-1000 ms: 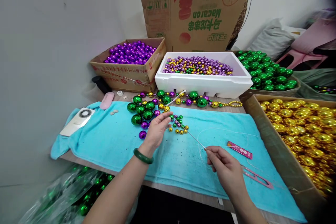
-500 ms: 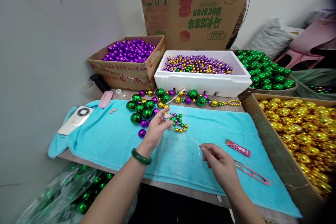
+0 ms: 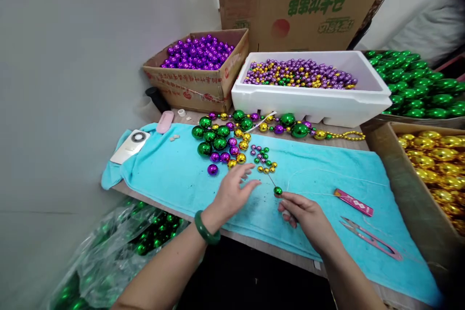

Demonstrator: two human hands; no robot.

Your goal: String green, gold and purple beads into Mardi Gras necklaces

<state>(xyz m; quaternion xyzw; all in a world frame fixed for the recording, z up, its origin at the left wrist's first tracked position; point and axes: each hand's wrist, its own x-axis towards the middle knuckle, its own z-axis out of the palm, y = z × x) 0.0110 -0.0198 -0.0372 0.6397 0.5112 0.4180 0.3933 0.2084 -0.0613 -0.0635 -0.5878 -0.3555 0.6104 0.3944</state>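
My right hand (image 3: 298, 207) pinches a long thin needle (image 3: 271, 180) over the turquoise towel. A small green bead (image 3: 278, 190) sits on the needle against my fingertips, and pale thread (image 3: 308, 170) loops away over the cloth. My left hand (image 3: 236, 191) is open and holds nothing, its fingers apart left of the needle. Just beyond lie small purple, green and gold beads (image 3: 266, 170) in a loose group. Larger green balls (image 3: 204, 149), purple balls (image 3: 212, 169) and gold balls (image 3: 240, 158) cluster beyond my left hand.
A white foam box (image 3: 308, 101) of small beads stands behind a strung bead garland (image 3: 300, 130). Cartons of purple balls (image 3: 199, 53) and gold balls (image 3: 443, 155) flank the towel (image 3: 160, 174). Pink thread snips (image 3: 374, 240), a magenta packet (image 3: 354, 202) and a phone (image 3: 131, 146) lie on it.
A green bead is now on the needle at my right fingertips. My left hand has drawn back from the small beads toward me. The camera view has shifted.
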